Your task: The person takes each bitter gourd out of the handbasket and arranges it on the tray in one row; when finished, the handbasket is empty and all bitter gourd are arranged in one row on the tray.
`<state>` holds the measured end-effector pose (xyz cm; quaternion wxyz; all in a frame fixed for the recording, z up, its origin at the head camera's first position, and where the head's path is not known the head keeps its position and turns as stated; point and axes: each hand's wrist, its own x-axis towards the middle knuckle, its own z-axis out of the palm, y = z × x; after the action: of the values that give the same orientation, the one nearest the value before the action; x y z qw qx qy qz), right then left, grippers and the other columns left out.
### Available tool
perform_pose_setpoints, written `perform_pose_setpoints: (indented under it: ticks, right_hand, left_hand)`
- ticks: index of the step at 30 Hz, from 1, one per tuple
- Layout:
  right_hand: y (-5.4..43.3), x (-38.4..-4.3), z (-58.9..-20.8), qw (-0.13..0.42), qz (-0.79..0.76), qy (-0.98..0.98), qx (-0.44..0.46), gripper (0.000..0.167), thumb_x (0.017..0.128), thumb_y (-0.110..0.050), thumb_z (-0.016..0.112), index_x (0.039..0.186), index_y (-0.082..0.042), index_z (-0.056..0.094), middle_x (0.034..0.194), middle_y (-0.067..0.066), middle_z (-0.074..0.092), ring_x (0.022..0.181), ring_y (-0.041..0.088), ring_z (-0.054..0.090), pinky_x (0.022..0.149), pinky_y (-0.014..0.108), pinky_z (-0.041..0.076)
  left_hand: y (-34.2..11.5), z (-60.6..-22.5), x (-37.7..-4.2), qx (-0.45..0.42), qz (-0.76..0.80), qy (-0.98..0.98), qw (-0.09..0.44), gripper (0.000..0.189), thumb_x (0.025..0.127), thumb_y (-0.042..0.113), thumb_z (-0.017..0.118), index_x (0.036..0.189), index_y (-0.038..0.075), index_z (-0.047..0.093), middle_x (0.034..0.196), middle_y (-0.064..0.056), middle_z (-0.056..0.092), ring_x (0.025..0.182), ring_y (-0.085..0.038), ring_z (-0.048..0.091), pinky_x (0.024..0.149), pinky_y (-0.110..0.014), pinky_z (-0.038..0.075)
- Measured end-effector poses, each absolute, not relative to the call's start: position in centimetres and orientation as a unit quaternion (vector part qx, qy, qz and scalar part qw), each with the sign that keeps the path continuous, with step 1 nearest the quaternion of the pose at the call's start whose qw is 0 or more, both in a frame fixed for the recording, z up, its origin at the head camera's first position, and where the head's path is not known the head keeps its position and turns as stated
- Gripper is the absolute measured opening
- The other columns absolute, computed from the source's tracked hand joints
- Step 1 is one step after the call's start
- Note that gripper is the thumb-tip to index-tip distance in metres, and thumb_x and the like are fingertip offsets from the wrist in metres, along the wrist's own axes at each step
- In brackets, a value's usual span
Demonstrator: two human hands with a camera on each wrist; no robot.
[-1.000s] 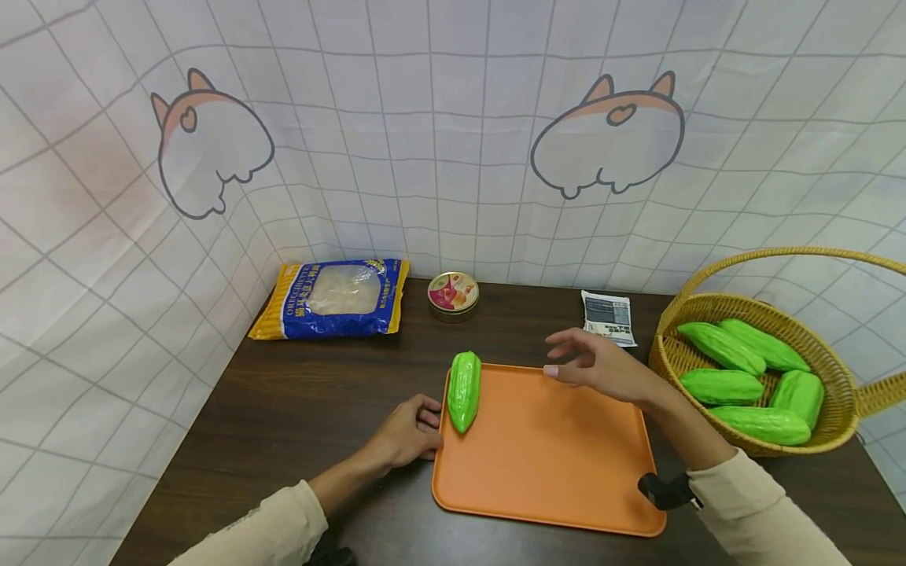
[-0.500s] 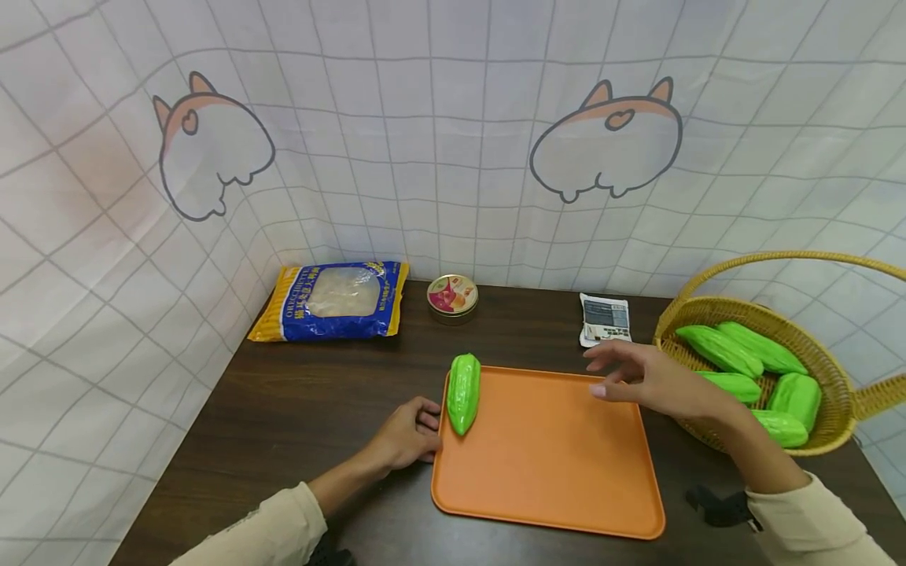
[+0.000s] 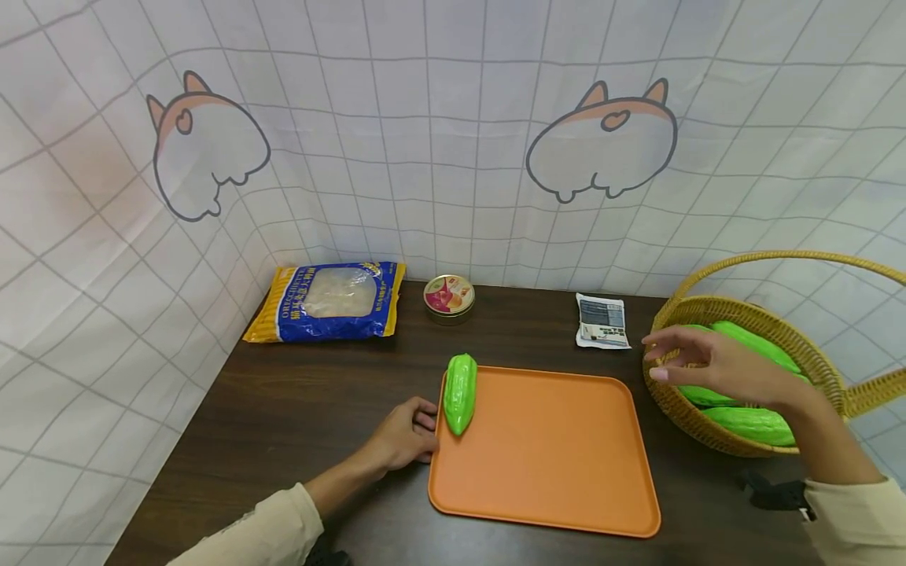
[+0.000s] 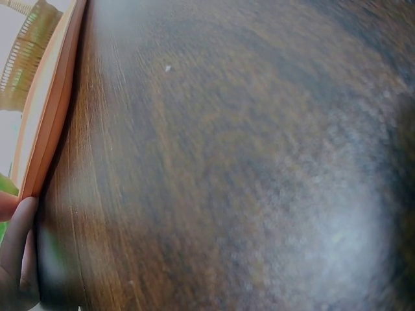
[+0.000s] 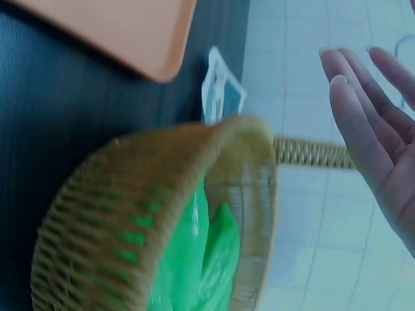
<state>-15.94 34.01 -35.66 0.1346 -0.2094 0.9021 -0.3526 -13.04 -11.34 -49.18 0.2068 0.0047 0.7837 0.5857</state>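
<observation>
My left hand (image 3: pixel 406 432) holds the left rim of an orange tray (image 3: pixel 545 448); in the left wrist view its fingertips (image 4: pixel 23 217) lie on both sides of the rim. One bright green, ridged bitter melon (image 3: pixel 460 393) lies lengthwise along the tray's left side. My right hand (image 3: pixel 725 365) hovers over a wicker basket (image 3: pixel 675 405) with fingers spread, holding nothing. Several more bitter melons (image 3: pixel 750 424) lie in the basket, partly hidden behind the hand and forearm. In the right wrist view the hand (image 5: pixel 382 123) is raised above the basket's opening.
At the back left lies a blue and yellow pasta bag (image 3: pixel 333 303). A round tin (image 3: pixel 449 299) stands right of it, and a small white packet (image 3: pixel 602 321) lies behind the tray. The basket's tall handle (image 3: pixel 778 255) arches over it. A gridded cloth (image 3: pixel 474 141) hangs behind the table.
My right hand has moved right, from above the tray's far edge to above the basket. The left hand stays at the tray's rim, and the bitter melon on the tray has not moved.
</observation>
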Motion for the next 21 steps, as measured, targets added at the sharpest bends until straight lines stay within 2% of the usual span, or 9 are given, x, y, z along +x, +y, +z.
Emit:
perform_pose_setpoints:
  ticks: [3,7,14,17,21]
  right_hand:
    - [35.2,-16.3,-35.6,0.135,-0.347,0.905,-0.204,0.041,0.098,-0.021,0.063,0.137,-0.012,0.054,0.123,0.012,0.063,0.098,0.009,0.066,0.076,0.026,0.057]
    - [36.8,-16.7,-35.4,0.128,-0.332,0.915,-0.190,0.039,0.099,-0.021,0.062,0.137,-0.014,0.055,0.123,0.011,0.064,0.100,0.005,0.066,0.076,0.025,0.056]
    - [39.1,-17.6,-35.0,0.126,-0.324,0.926,-0.147,0.040,0.100,-0.023,0.061,0.137,-0.010,0.053,0.113,-0.005,0.067,0.088,0.008,0.069,0.072,0.026,0.057]
    - [40.0,-18.1,-35.1,0.122,-0.309,0.933,-0.137,0.041,0.099,-0.023,0.061,0.137,-0.009,0.053,0.110,-0.009,0.066,0.088,0.005,0.067,0.072,0.025,0.056]
    - [41.0,-19.0,-35.5,0.125,-0.289,0.941,-0.125,0.043,0.100,-0.024,0.060,0.138,-0.007,0.052,0.115,-0.001,0.066,0.091,-0.002,0.063,0.072,0.025,0.057]
  left_hand:
    - [-11.4,-49.3,-13.1,0.005,0.587,0.783,0.208,0.057,0.071,-0.008,0.068,0.126,-0.006,0.052,0.103,-0.017,0.058,0.077,-0.017,0.062,0.062,-0.036,0.063]
    - [-11.4,-49.3,-13.0,0.005,0.585,0.784,0.208,0.057,0.072,-0.008,0.068,0.126,-0.006,0.052,0.103,-0.017,0.057,0.078,-0.017,0.062,0.061,-0.037,0.063]
    - [-11.4,-49.3,-13.1,0.004,0.582,0.785,0.209,0.057,0.072,-0.008,0.069,0.126,-0.005,0.053,0.104,-0.017,0.058,0.078,-0.018,0.063,0.061,-0.036,0.063]
    - [-11.4,-49.4,-13.2,0.007,0.581,0.786,0.210,0.057,0.072,-0.007,0.069,0.126,-0.005,0.052,0.104,-0.016,0.057,0.079,-0.018,0.063,0.062,-0.035,0.063]
    - [-11.5,-49.6,-13.3,0.009,0.578,0.788,0.213,0.057,0.072,-0.006,0.070,0.126,-0.005,0.052,0.104,-0.016,0.057,0.079,-0.018,0.063,0.062,-0.034,0.063]
